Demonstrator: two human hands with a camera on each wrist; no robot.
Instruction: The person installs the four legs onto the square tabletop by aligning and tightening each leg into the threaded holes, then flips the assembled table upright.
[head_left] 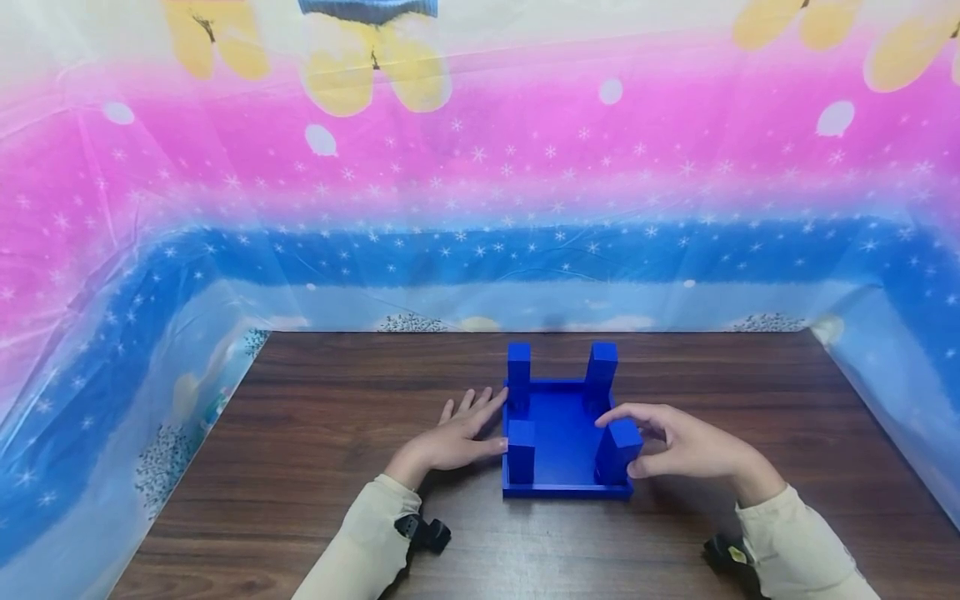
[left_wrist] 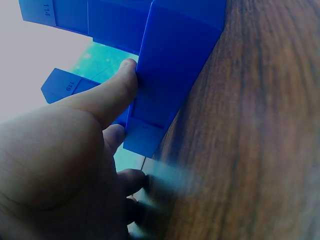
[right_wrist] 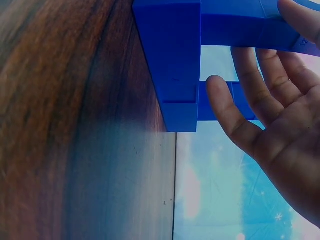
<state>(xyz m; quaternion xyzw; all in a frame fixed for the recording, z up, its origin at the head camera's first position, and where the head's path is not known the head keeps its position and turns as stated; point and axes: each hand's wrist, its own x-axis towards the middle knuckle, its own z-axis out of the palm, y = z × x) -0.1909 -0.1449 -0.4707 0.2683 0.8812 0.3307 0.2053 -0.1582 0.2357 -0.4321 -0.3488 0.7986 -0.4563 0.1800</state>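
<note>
On the brown table sits a shallow blue tray (head_left: 564, 429) with a low rim and a blue post at each corner. My right hand (head_left: 693, 442) holds the near right post (head_left: 618, 454) between thumb and fingers, and this post stands slightly askew. Fingers mostly straight, my left hand (head_left: 453, 440) braces the tray's left side. Its thumb touches the tray wall (left_wrist: 167, 70) in the left wrist view. The near left post (head_left: 521, 454), far left post (head_left: 518, 371) and far right post (head_left: 602, 373) stand upright, free of both hands.
The wood-grain table (head_left: 337, 400) extends around the tray. A pink and blue patterned cloth (head_left: 480, 183) hangs behind the table and along both sides. Dark straps with small devices are on both wrists, below the light sleeves (head_left: 367, 529).
</note>
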